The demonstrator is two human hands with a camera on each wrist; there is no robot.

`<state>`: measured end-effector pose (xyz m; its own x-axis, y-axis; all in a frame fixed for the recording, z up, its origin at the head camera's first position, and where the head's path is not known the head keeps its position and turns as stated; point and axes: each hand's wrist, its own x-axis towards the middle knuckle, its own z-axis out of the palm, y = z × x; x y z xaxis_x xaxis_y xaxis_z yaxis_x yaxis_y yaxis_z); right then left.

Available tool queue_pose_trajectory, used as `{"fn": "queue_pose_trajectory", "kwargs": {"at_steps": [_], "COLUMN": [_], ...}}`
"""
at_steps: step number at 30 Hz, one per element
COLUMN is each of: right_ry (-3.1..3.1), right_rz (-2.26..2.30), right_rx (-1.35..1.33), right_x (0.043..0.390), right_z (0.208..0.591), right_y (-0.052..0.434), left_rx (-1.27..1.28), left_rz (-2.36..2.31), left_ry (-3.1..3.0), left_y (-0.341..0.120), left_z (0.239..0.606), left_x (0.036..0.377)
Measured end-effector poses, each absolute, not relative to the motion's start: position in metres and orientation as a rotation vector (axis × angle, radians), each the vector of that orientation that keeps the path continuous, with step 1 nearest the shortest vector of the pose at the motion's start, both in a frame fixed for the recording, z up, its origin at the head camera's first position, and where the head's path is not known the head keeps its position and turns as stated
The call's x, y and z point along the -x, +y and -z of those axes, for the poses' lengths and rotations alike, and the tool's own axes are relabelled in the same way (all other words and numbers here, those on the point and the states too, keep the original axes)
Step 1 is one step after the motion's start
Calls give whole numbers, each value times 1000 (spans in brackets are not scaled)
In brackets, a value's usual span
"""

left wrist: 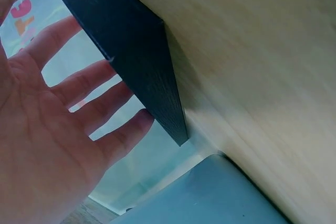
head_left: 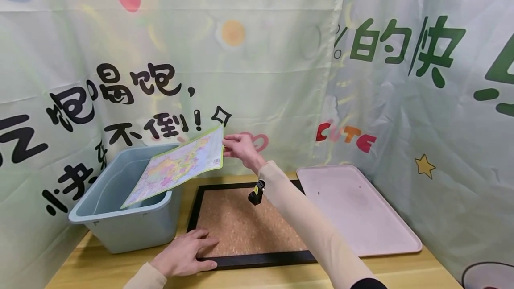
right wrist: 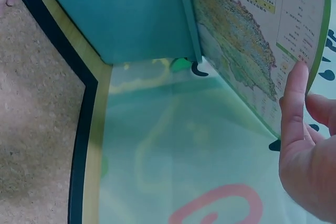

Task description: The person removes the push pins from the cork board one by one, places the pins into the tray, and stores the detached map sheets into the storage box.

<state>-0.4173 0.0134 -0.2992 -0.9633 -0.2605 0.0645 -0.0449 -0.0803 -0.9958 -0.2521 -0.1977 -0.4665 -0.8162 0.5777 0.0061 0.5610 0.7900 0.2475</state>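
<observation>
A printed map sheet (head_left: 176, 159) with a green border hangs tilted over a blue plastic bin (head_left: 132, 217), its lower left end at the bin's front rim. My right hand (head_left: 242, 148) pinches the sheet by its right edge; the right wrist view shows the thumb and fingers on the map (right wrist: 236, 40). Below, a corkboard (head_left: 249, 222) with a black frame lies on the table. My left hand (head_left: 185, 253) rests on the frame's near left corner, fingers spread. In the left wrist view its fingers touch the black frame (left wrist: 131, 51).
A pale pink tray (head_left: 357, 213) lies at the right, beside the corkboard. The wooden table (head_left: 401, 271) runs along the front. Printed cloth curtains (head_left: 261, 48) with characters and shapes enclose the back and sides.
</observation>
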Motion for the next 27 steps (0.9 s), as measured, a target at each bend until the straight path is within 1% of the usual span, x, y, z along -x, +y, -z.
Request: {"fn": "queue_pose_trajectory", "kwargs": {"at_steps": [8, 14, 21, 27], "right_ry": [1972, 1985, 2113, 2328], "right_rz": [2225, 2141, 1986, 1750], "right_rx": [363, 401, 458, 559], "right_x": [417, 410, 398, 381], "right_z": [297, 301, 322, 352], "right_y": [6, 4, 10, 29], "left_rx": [-907, -889, -921, -968], "left_rz": [-358, -362, -355, -386], "left_ry": [2893, 2880, 2903, 2933], "left_y": [-197, -199, -198, -190], "left_z": [466, 466, 467, 464], "left_x": [254, 254, 255, 260]}}
